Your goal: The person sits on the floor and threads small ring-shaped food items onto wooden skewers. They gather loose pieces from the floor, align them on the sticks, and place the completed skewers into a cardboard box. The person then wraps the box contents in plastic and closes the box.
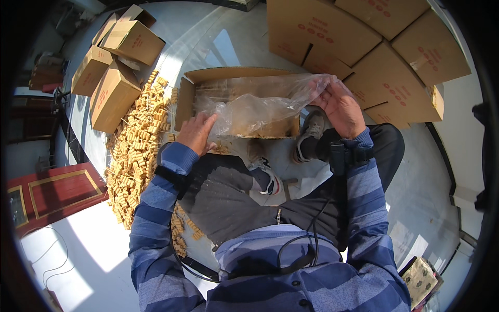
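A clear plastic bag (260,110) stretches between my hands, over an open cardboard box (185,104) on the floor in front of me. My left hand (196,132) is closed at the bag's left end, by the box's near left corner. Raised higher at the box's right end, my right hand (340,108) grips the bag's other end, with film across its fingers. The bag looks loose and crumpled, and I see nothing clearly inside it. Through the film shows the brown inside of the box. To the left lies a big heap of ridged yellow pieces on thin sticks (136,156).
Several open cardboard boxes (117,96) stand at the far left, behind the heap. Stacked closed boxes (387,78) fill the far right. My shoes (267,177) are close to the box's near side. A few yellow pieces (178,231) lie beside my left thigh.
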Demonstrator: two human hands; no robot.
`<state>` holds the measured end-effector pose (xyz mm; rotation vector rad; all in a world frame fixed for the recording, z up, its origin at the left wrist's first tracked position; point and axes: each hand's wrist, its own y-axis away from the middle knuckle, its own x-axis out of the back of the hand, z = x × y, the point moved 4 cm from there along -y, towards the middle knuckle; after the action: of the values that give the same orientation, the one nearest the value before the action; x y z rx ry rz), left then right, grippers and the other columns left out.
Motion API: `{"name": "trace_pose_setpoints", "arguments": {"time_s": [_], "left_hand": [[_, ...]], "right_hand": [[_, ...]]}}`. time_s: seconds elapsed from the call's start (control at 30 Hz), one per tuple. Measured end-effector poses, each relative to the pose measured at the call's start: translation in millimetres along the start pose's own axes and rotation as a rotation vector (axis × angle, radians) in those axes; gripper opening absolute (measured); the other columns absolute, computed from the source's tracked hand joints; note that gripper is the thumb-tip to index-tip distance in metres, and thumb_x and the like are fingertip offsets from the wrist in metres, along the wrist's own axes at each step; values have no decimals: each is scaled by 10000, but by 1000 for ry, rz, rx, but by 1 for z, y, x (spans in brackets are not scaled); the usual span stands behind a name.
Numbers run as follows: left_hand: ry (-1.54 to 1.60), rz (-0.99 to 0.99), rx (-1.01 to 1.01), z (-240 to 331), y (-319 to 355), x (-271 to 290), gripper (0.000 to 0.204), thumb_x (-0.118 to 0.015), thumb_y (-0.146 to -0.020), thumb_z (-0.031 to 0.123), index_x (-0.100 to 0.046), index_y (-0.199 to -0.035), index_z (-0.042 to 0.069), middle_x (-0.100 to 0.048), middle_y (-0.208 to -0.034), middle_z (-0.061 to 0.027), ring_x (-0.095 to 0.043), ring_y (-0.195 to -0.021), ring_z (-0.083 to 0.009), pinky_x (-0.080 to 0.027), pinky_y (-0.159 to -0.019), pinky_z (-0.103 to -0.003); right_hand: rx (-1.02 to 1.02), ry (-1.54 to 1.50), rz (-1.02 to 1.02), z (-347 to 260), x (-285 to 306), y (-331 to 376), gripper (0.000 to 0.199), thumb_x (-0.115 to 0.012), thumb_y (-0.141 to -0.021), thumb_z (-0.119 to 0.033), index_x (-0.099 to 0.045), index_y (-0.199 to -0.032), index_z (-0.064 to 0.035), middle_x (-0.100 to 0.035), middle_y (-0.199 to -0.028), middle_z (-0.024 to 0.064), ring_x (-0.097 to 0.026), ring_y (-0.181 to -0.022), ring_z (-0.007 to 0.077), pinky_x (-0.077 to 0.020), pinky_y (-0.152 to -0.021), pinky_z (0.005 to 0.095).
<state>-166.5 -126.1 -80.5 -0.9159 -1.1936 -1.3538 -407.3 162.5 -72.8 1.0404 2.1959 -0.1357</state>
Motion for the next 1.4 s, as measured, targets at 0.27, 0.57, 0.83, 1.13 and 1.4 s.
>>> {"name": "trace_pose_setpoints", "arguments": {"time_s": [0.27,0.57,0.83,1.13,1.4], "left_hand": [[443,-30,141,-65,-69,-3,247,-708,-909,215,-669,-1033,6,-690,-803,-124,-692,-785,-290,-557,-733,-411],[1476,124,552,-36,-156,-66,167,-681,-954,141,-609,-1019,6,-642,-953,-52,-649,-859,-145,-603,-789,-284],[481,138,43,39,-93,-36,773,-586,-843,9,-251,-1540,15,-357,-1513,-258,-345,-1432,-408,-287,-1196,-462],[740,60,135,82,-109,-74,807,-749,-830,254,-347,-1496,40,-368,-1511,-221,-357,-1403,-381,-337,-1151,-437],[913,145,221,0,-112,-57,276,-568,-971,188,-618,-1215,69,-679,-1053,-151,-647,-948,-278,-521,-860,-365]], "right_hand": [[81,583,210,-10,5,-13,298,-506,-1070,-316,-594,-1075,-31,-629,-978,38,-617,-919,139,-494,-818,297],[-143,677,-42,30,-37,-18,315,-572,-1025,-328,-611,-976,-19,-561,-841,-1,-520,-776,100,-456,-725,262],[-167,668,-122,42,-74,-50,321,-555,-1055,-340,-602,-932,-47,-583,-858,-15,-535,-789,78,-461,-724,242],[-194,891,-418,48,-105,-26,313,-580,-1037,-310,-630,-971,-8,-649,-896,49,-626,-828,131,-534,-794,307],[340,1638,-266,-3,-98,-36,454,-739,-864,-137,-558,-1271,-48,-586,-1269,158,-608,-1104,339,-513,-930,401]]}}
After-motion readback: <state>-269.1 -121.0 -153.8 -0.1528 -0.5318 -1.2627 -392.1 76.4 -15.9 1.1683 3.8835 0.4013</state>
